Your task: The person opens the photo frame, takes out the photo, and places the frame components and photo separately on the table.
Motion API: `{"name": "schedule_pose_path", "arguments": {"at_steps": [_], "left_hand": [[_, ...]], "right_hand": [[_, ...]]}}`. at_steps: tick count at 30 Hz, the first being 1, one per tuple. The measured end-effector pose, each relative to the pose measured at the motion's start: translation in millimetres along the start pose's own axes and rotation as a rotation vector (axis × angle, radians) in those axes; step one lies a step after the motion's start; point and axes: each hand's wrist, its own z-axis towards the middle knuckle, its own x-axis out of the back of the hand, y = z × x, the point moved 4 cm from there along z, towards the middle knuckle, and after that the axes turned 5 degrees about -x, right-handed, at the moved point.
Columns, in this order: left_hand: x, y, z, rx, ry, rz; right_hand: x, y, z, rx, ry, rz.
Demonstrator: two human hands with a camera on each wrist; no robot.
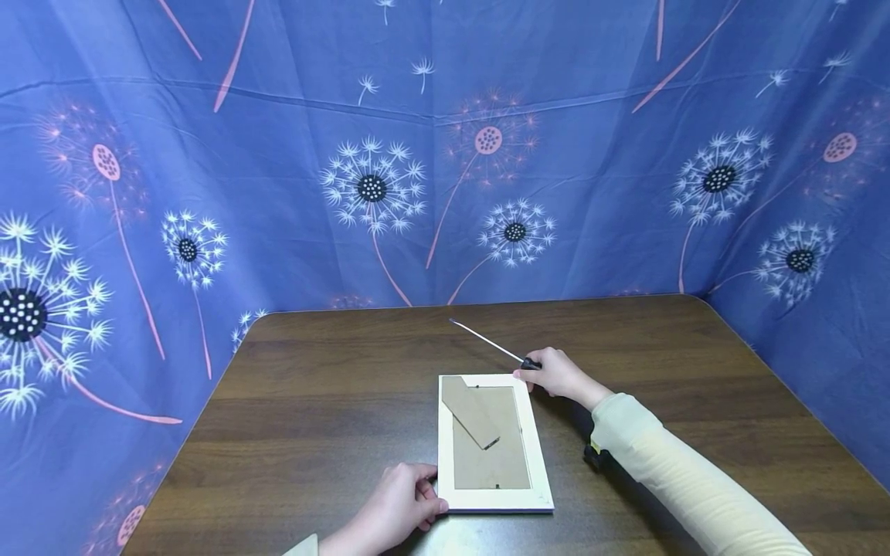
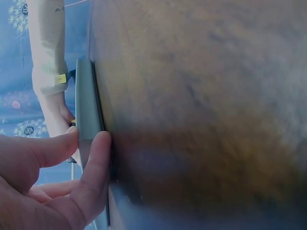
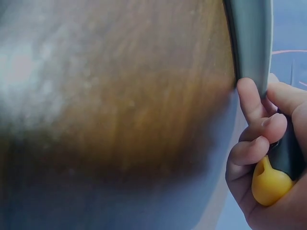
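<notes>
A white picture frame [image 1: 542, 463] is back side up over the table, showing its brown backing board [image 1: 487, 471] and an angled stand flap [image 1: 469, 409]. My left hand [image 1: 399, 502] pinches its near left corner; in the left wrist view the thumb and a finger [image 2: 98, 158] lie on either side of the frame's edge [image 2: 88, 105]. At the far right corner, my right hand [image 1: 559, 374] touches the frame with thumb and fingertips. Its curled fingers also grip a screwdriver [image 3: 288, 153] with a black and yellow handle, the long shaft [image 1: 487, 340] pointing away to the left.
The brown wooden table [image 1: 313, 401] has rounded far corners. Behind it and along both sides hangs a blue cloth [image 1: 278, 193] with a dandelion print. A dark strap with a yellow patch [image 1: 594, 452] shows at the right sleeve.
</notes>
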Motion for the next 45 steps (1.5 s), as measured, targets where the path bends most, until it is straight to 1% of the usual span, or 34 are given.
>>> {"name": "schedule_pose_path", "arguments": {"at_steps": [6,13,17,23,26,34,45], "left_hand": [[2.6,-0.5,0.9,-0.004,-0.008,-0.004],[5.3,-1.5,3.0,0.017,-0.024,-0.027],[7.2,-3.2,4.4,0.018,-0.027,-0.031],[9.4,-5.9,5.6,0.037,-0.023,-0.079],[10.2,-7.3,6.9,0.037,-0.022,-0.085],[13.6,-7.7,8.5,0.044,-0.015,-0.068],[18.0,-8.3,10.5,0.059,-0.003,-0.051]], "right_hand": [[2,0,-4,-0.006,-0.002,-0.005],[4,1,-9,-0.005,-0.009,-0.018],[4,4,-11,-0.025,-0.007,-0.027],[5,6,-13,-0.033,-0.001,-0.024],[4,7,-15,-0.036,0.003,-0.018],[6,8,-19,-0.010,0.018,-0.010],[7,11,-25,-0.025,0.009,-0.017]]}}
